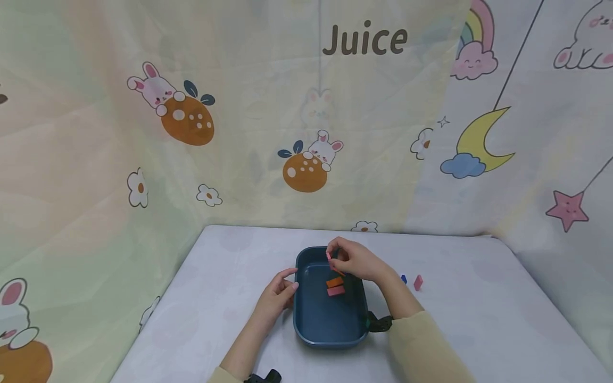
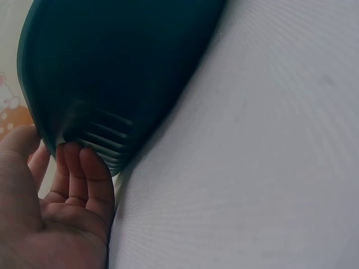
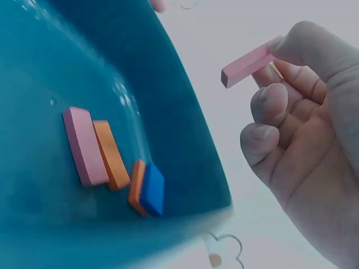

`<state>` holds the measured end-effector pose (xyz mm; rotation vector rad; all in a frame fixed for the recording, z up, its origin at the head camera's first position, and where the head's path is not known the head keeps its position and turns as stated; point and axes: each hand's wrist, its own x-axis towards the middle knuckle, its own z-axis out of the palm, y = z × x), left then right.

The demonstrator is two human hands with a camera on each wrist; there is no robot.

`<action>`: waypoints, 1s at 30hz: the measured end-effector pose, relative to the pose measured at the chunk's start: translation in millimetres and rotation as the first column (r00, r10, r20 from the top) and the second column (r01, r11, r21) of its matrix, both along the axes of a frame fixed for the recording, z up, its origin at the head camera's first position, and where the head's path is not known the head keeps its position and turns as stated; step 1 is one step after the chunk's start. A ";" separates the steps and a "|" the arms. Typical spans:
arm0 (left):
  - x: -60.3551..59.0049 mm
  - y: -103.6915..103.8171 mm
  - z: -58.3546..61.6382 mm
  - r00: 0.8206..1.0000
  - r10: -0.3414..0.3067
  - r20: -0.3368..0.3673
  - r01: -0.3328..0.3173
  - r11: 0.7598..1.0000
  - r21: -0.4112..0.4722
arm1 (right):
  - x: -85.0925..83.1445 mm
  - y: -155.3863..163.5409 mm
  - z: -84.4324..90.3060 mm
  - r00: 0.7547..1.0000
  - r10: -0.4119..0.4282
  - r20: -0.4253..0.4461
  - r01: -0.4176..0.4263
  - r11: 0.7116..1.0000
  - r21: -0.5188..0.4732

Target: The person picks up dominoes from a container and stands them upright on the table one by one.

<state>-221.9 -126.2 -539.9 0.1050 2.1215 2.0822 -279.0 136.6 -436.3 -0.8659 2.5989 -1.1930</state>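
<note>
A dark blue tray (image 1: 330,340) with rounded corners rests on the table. My left hand (image 1: 276,293) is at its left side, with fingertips against the outer wall by some slots in the left wrist view. Over the far right part of the tray, in the head view, my right hand (image 1: 356,259) pinches a pink block (image 3: 247,63) between thumb and index finger. Inside the tray lie another pink block (image 3: 85,148), an orange block (image 3: 113,157), and a second orange block (image 3: 136,188) leaning beside a blue block (image 3: 152,189).
To the right of the tray, a pink block (image 1: 418,282) and a small blue block (image 1: 404,279) are on the white table (image 1: 479,319), the blue one partly hidden by the right wrist. A printed curtain (image 1: 249,106) hangs behind the table and along its sides.
</note>
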 end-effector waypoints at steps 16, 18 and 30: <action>0.7 -0.9 -0.2 1.000 -0.001 0.010 0.001 1.000 0.000 | 24.5 88.5 -3.2 0.992 -0.127 0.024 0.129 0.985 -0.115; 0.9 -1.1 0.4 1.000 0.002 0.011 -0.002 1.000 -0.002 | 26.9 103.5 -6.8 0.987 -0.155 0.036 0.158 0.980 -0.118; -1.4 0.3 -0.5 1.000 0.010 0.021 -0.010 1.000 -0.005 | 41.9 175.6 -34.0 0.971 -0.239 0.031 0.241 0.960 -0.145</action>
